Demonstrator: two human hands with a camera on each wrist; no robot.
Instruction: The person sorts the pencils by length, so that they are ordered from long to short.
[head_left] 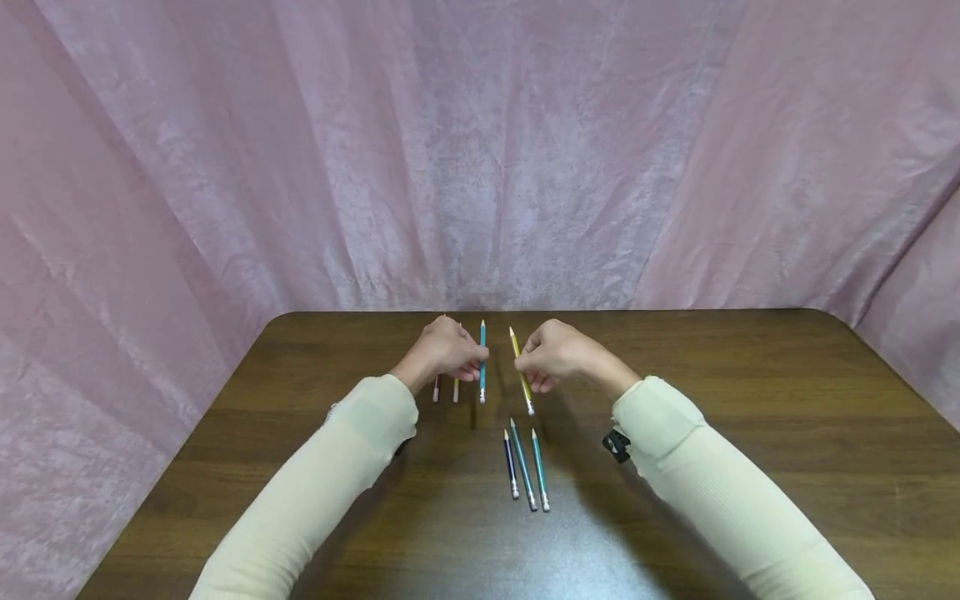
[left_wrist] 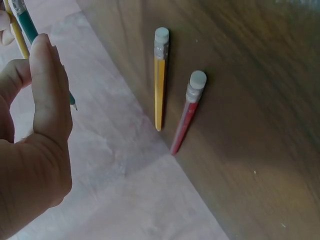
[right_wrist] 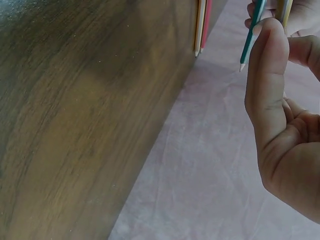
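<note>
We have the left hand [head_left: 447, 347] pinching a blue pencil [head_left: 482, 375] and the right hand [head_left: 558, 356] pinching a bright yellow pencil [head_left: 525, 387], both raised, apart. Beneath the left: red pencil [left_wrist: 185, 120] and second yellow pencil [left_wrist: 159, 95], tips by the far edge. Nearer us: dark blue pencil [head_left: 511, 464], two teal pencils [head_left: 539, 470]. Brown wood counter [head_left: 750, 417] runs wide both sides; pink curtain [head_left: 480, 167] hangs behind, far edge close past our hands.
</note>
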